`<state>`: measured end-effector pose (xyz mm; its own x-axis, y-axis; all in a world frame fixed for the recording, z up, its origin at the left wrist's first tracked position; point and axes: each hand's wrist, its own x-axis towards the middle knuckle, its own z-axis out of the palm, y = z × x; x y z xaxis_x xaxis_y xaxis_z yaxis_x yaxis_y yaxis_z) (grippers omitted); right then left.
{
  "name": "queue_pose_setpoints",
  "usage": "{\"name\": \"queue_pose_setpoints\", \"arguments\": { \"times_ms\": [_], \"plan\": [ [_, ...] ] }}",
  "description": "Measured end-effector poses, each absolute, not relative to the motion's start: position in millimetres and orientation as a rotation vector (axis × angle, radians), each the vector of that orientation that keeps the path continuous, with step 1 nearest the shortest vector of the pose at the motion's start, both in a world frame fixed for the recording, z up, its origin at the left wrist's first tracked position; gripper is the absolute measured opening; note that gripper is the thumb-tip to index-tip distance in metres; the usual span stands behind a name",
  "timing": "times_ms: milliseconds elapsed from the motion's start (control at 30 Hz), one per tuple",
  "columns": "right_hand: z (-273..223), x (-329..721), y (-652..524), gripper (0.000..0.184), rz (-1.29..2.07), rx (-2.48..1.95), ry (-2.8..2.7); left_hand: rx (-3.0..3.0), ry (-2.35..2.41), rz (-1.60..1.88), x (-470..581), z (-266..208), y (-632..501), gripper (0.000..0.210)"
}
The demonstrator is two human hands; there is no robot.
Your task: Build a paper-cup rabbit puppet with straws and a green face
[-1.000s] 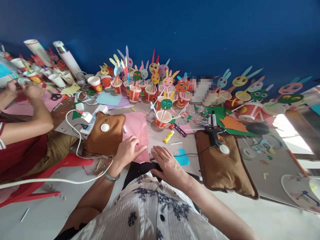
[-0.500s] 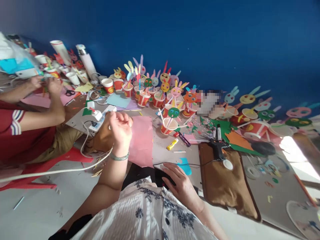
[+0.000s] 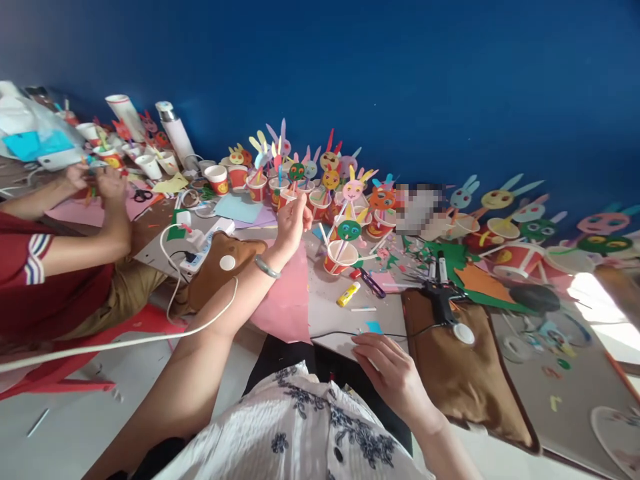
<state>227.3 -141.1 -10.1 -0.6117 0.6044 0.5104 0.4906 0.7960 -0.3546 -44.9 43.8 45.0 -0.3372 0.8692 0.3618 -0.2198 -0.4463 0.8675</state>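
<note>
My left hand [image 3: 294, 228] is raised over a sheet of pink paper [image 3: 287, 300], its fingers loosely bent and nothing visible in them. Just right of it stands a red-and-white paper cup [image 3: 340, 261] with a green rabbit face [image 3: 349, 230] on a stick and straws at its sides. At the table's front edge my right hand [image 3: 393, 373] has its fingers loosely extended, close to a scrap of blue paper [image 3: 373, 327] and a black cord. A yellow glue stick [image 3: 349, 294] and a dark purple cutter [image 3: 373, 283] lie between the hands and the cups.
Several cups with paper animal faces line the blue wall. A black glue gun [image 3: 443, 303] rests on a brown cushion [image 3: 460, 380] at right. A power strip [image 3: 207, 245] and white cable [image 3: 150, 341] are at left, beside a co-worker in a red sleeve [image 3: 25, 250].
My left hand has moved right and away from me, from near the power strip toward the cups. My right hand has shifted right and drawn its fingers closer together, off the blue paper.
</note>
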Motion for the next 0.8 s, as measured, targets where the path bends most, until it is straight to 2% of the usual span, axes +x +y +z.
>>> {"name": "queue_pose_setpoints", "arguments": {
  "times_ms": [333,600,800],
  "plan": [
    [5,256,-127,0.015,0.103,-0.936,-2.353,1.42,1.344,1.539,-43,4,47,0.049],
    [9,274,-103,0.018,0.063,-1.012,-2.373,1.582,1.382,1.141,-49,-6,44,0.05],
    [14,274,-85,0.018,0.045,-0.982,-2.394,1.662,1.384,1.032,-38,-6,34,0.048]
  ]
}}
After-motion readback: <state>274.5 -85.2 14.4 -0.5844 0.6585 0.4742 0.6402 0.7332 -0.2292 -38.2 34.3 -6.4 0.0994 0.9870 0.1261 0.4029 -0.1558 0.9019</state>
